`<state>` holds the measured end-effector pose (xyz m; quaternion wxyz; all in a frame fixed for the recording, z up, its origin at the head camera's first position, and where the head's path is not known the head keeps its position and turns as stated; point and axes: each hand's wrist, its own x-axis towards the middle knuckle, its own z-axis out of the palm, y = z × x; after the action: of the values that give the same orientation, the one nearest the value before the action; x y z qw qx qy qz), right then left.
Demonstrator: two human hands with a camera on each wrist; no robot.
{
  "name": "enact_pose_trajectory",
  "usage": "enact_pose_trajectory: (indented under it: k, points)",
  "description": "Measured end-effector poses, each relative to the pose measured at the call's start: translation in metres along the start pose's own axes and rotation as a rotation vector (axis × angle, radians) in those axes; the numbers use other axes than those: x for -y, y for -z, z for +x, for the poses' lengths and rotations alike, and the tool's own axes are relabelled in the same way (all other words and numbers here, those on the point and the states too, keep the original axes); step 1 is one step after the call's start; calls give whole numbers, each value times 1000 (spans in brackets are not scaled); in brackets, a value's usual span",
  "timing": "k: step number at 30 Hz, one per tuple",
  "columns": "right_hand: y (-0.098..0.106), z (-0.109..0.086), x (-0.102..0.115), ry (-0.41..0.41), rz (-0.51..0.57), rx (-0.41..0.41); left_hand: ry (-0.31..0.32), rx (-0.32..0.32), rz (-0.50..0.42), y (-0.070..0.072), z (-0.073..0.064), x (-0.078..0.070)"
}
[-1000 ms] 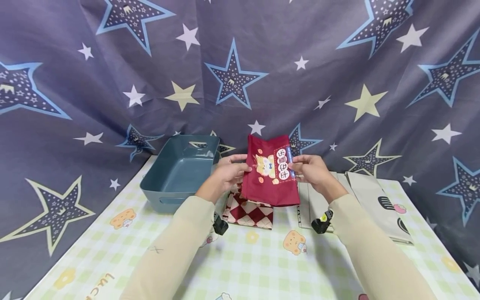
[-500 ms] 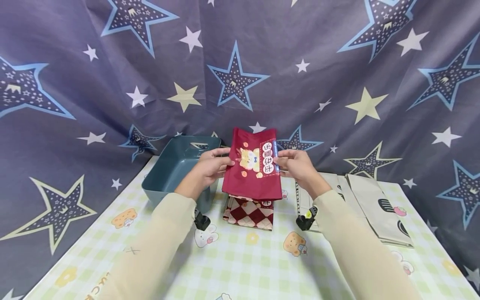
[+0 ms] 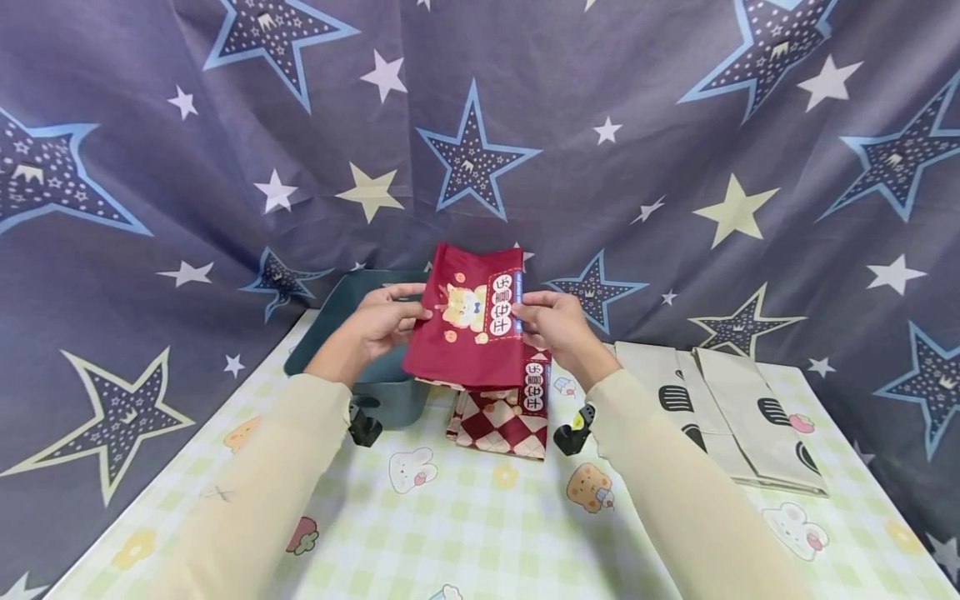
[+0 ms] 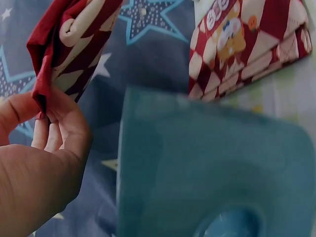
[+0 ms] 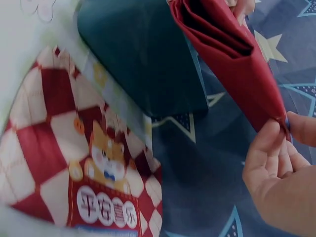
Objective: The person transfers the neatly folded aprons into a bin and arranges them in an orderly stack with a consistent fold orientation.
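Note:
A folded dark red cloth (image 3: 465, 354) with a cartoon dog and white lettering is held up between both hands. My left hand (image 3: 378, 321) pinches its left edge, and my right hand (image 3: 558, 325) pinches the right edge by the blue strip. In the right wrist view the cloth's folded layers show along one side. Its left part hangs in front of a blue-green plastic bin (image 3: 390, 402) with handle holes. Below and to the right lies a second folded cloth (image 3: 498, 432), red and cream diamond-checked with the same dog print, partly hidden by the held one.
Folded off-white cloths (image 3: 757, 417) with black striped shapes lie at the right side of the table (image 3: 480, 533), which has a green checked cover. A dark curtain (image 3: 600, 50) with stars hangs right behind the table.
Both hands have moved left, carrying the red cloth from above the checked cloth to in front of the bin's right part. The checked cloth and the bin have stayed put.

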<state>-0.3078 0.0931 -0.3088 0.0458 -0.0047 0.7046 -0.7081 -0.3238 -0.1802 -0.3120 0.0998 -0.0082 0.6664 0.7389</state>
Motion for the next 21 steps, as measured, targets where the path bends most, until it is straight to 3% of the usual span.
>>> enact_pose_trajectory:
  k: [17,21]
  points:
    - [-59,10,-1,-95,243,-25,-13,44,-48,56,-6,-12]
    - [-70,12,-1,-127,286,-31,-12,49,-65,63,-7,-15]
